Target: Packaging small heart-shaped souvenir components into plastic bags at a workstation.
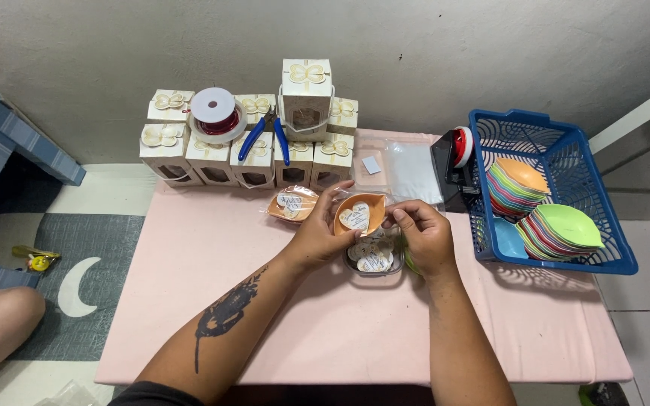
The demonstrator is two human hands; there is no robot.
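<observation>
The tattooed left forearm [223, 319] lies nearest the camera, reaching up over the pale pink table [340, 331]. At its end the left hand [317, 239] has its fingers clamped on an orange leaf-shaped plastic dish [358, 213] with a white heart-shaped paper tag [355, 219] inside, held just above the table's middle. The right hand [423, 234] pinches the dish's right edge, thumb and forefinger pressed together on it.

Directly beneath the dish sits a small clear container [374, 259] filled with more white heart tags. Just left of the dish lies a second orange leaf dish [292, 204] wrapped in clear film, also with a tag.

Behind these stand cream cardboard gift boxes [212, 154] with gold bows, stacked in two rows, bearing a spool of red wire [215, 114] and blue-handled pliers [263, 137]. Clear plastic bags [411, 169] lie to their right beside a black tape dispenser [453, 167]. At the right edge, a blue plastic basket [573, 143] holds stacks of coloured leaf dishes [543, 210].
</observation>
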